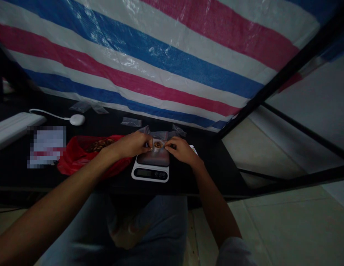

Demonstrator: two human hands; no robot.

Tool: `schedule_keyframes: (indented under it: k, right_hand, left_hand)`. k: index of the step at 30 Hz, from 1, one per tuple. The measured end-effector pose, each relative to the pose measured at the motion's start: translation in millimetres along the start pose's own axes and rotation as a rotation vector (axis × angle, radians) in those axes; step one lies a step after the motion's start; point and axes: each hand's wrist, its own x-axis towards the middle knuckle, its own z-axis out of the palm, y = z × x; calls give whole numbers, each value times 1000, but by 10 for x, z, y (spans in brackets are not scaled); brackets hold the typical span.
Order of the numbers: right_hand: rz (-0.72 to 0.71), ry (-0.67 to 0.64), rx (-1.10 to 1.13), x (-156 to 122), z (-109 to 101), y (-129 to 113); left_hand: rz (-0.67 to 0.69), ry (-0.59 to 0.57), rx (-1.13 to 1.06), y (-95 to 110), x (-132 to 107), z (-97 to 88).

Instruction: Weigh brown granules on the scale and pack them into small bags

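The bare left hand (138,143) and bare right hand (180,147) each appear to pinch one side of a small clear plastic bag (155,149) with some brown, nut-like pieces (158,144) inside. It is at the back of a white kitchen scale with a metal plate (151,175); whether it rests on the plate or is held just above cannot be told, and the dark display is unreadable. Judging by the contents, this bag is at least partly filled but does not look closed up, while a larger heap of similar pieces (98,145) remains in a crumpled red plastic bag (76,159) left of the scale. Flat, seemingly unfilled clear bags (131,122) lie toward the far edge of the black table (213,168). Near the table's left edge are a long white plastic device (18,127), a round white puck on a cord (77,119) and a pixelated pale packet (47,146). Behind the far edge hangs a red, white and blue striped tarp (161,66); a black metal frame (248,105) rises to the right above pale floor tiles (294,214), and denim-clad legs (166,221) show below the near edge.
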Motion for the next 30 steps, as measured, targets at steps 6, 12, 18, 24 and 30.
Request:
schedule_keyframes:
  k: [6,12,18,24,30]
  right_hand:
    - [8,87,100,46,-92,-131]
    - [-72,27,197,142,-74,-342]
    - [-33,122,194,84,-126,-253]
    - [46,170,173,-83,-195,-180]
    - [131,214,156,-270,-276,-138]
  left_hand:
    - [19,80,-18,-71,-81,-66]
    - [77,252,-202,15,-82,-173]
    - [140,199,-138,154,45,-104]
    - [184,187,-57,158,69,-103]
    - [211,211,-75,51,90,-63]
